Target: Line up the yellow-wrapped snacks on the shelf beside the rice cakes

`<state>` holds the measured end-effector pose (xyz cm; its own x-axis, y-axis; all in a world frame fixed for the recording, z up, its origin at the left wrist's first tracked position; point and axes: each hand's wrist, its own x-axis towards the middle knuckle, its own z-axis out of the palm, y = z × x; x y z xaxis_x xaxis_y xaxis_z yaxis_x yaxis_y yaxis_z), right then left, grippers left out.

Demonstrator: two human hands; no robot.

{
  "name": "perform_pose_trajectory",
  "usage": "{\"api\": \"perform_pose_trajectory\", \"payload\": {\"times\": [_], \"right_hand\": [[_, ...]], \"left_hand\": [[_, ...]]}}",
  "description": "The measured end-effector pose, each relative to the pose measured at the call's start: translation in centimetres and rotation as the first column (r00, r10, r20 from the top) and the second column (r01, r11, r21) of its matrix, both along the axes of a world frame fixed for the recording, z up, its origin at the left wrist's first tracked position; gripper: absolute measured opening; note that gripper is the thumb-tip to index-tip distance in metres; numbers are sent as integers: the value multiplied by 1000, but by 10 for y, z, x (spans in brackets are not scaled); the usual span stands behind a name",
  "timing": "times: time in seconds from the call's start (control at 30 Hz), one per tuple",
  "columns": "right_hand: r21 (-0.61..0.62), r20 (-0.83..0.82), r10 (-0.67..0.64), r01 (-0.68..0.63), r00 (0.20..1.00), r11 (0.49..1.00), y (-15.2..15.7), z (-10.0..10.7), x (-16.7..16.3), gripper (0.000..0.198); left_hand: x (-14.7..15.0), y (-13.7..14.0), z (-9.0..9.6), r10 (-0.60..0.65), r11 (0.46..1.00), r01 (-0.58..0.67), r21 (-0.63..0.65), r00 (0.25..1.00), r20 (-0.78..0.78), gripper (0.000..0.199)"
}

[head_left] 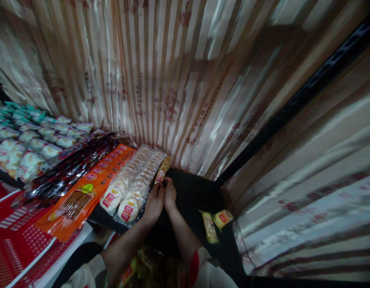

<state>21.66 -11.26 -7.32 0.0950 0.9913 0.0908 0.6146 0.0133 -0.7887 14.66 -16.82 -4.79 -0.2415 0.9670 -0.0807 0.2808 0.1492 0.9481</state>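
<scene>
My left hand [154, 200] and my right hand [169, 194] meet at the near end of a short row of small yellow snack packets [163, 170]. Fingers of both hands are closed on the nearest snack packet, which they partly cover. Left of this row lie clear-wrapped rows of round white crackers [129, 209] with red labels. Further right, two loose yellow snack packets [209, 227] rest on the black shelf [187, 190].
An orange bag of brown sticks [75, 204] and dark shiny packs [74, 164] lie on the left, with white-and-green packets [30, 136] beyond. A red basket [20, 236] stands lower left. Behind hangs a striped curtain [161, 80], crossed by a black post [293, 108]. More yellow packets [149, 266] show below my arms.
</scene>
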Motion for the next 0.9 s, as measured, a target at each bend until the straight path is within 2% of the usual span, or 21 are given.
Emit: {"api": "perform_pose_trajectory", "payload": {"times": [0.13,0.37,0.5,0.57,0.67,0.73,0.8,0.9], "right_hand": [[23,35,-35,34,999,999,-1,2,-3,20],[-161,102,-28,44,994,986,3,5,-3,13],[-195,39,-17,24,999,981,3,4,-3,19],[-145,-37,-8,3,999,989,-6,3,2,28],[31,-92,-13,16,996,999,-36,5,20,35],[176,-25,-33,37,999,984,-65,8,42,32],[305,99,-147,110,984,946,-95,9,70,29],[378,263,-330,218,907,900,-132,7,109,32]], "left_hand": [[-1,4,-1,36,999,-34,-41,998,52,39],[4,10,-6,48,992,-32,-125,991,128,46],[6,6,-1,30,991,-18,-129,995,93,44],[7,1,1,17,994,-11,-112,999,52,42],[9,-10,-3,-1,997,-1,-77,1000,-31,41],[14,-18,-9,-25,997,20,-72,998,-59,39],[23,-28,-16,-73,994,68,-90,996,-54,37],[43,-43,-23,-159,979,153,-134,987,-39,36]]}}
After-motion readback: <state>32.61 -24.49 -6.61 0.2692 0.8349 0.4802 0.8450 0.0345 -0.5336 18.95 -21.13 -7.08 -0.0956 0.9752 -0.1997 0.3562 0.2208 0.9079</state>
